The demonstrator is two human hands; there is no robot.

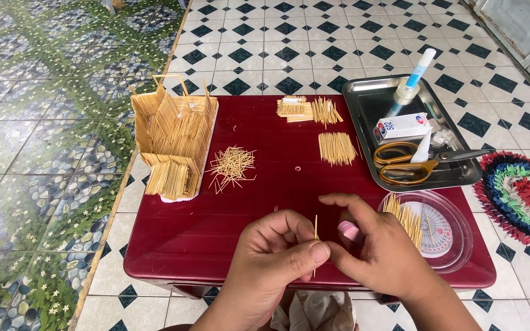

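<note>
Standing right by the low red table (265,220) here. The left hand (274,260) has its thumb and fingers pinched narrow on a single toothpick (315,242), held upright over the table's near edge. The right hand (378,248) is touching the left at the fingertips, forefinger curled over the top, and there's a small pink thing (348,230) tucked in its grip (can't tell what it is).

Just beside the right hand sits a clear plastic lid (455,245) with more sticks lying in it. Further back on the right is a steel tray (369,104) holding orange-handled scissors (409,164), a small box and a glue tube (412,76). On the left side stands a little toothpick house (173,132) on a white base, with a loose scatter of toothpicks (232,167) next to it and neat bundles (337,148) mid-table.
</note>
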